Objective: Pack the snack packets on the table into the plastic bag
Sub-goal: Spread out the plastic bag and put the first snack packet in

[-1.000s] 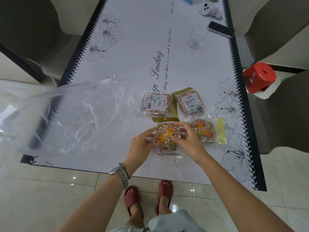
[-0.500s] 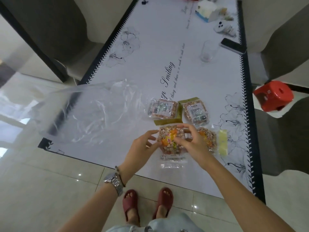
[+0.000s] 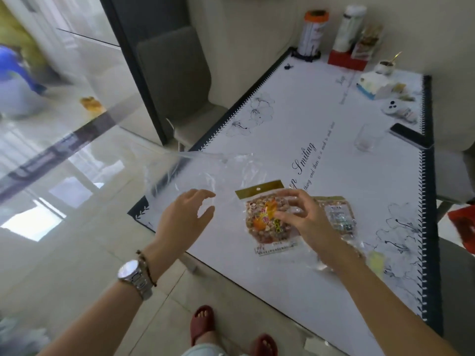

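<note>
Fingers of my right hand pinch snack packet above table. Left hand open, empty, near plastic bag — I guess packet light, crinkly, slippery; grip edge.

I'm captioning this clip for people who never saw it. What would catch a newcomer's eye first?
First, the right hand pinching a colourful snack packet with a gold header, lifted near the table's front edge. Next, the open left hand reaching toward the clear plastic bag that spills over the table's left corner. Another packet lies just right of the held one.
</note>
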Tool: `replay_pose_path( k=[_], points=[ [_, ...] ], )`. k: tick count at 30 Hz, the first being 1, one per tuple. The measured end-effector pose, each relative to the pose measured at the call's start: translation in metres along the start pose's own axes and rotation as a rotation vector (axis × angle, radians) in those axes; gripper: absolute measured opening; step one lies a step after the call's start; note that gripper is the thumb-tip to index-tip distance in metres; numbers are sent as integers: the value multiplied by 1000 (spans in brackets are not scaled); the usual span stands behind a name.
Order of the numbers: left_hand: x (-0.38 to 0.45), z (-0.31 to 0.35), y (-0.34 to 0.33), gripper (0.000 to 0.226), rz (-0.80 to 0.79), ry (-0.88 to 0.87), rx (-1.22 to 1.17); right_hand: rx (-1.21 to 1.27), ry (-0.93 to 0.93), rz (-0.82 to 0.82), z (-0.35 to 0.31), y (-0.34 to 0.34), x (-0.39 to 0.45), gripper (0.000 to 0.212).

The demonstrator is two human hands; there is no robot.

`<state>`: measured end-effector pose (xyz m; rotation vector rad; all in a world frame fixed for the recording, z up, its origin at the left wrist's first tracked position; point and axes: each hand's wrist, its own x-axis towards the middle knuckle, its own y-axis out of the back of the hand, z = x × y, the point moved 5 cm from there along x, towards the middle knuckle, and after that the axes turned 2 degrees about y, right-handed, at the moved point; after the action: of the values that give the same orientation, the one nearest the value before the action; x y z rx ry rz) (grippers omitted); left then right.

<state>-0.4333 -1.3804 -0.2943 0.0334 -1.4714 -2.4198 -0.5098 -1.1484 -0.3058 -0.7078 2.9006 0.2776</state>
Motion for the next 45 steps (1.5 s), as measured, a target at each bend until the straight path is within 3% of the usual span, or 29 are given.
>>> replay_pose_path(
  k=[5,9,19,26,41,45],
  points=[
    [2,-26,54,23,195,38,131,-21,11,-38,-13,-42,25,33],
    [13,-50,73,25,250,73,195,40,-48,-30,-14,-75,51,33],
    [55,-83,68,28,83,162,116,79,-197,93,5,-126,117,31],
    [70,-100,61,31,-23,134,67,65,-248,150,23,-141,161,32],
    [82,-123,47,36,-67,81,-60,-90,-268,149,63,-152,191,45],
    [84,-127,44,37,-82,68,-46,-240,-218,135,66,-152,191,53]
  ],
)
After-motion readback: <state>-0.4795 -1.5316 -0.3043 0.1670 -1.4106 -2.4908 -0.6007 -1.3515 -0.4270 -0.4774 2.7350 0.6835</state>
